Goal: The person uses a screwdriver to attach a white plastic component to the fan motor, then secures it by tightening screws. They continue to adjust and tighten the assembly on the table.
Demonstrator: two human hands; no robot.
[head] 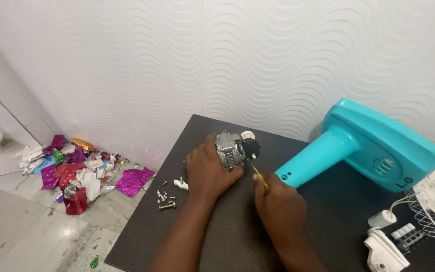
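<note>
While the left hand clasps the grey fan motor at frame centre, the right hand grips a yellow screwdriver against it. Removed screws lie left; the turquoise fan stand lies detached, so dismantling seems well along.

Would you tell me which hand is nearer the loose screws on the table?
Left. The left hand sits just right of the screws; the right hand is farther right, beyond it.
</note>
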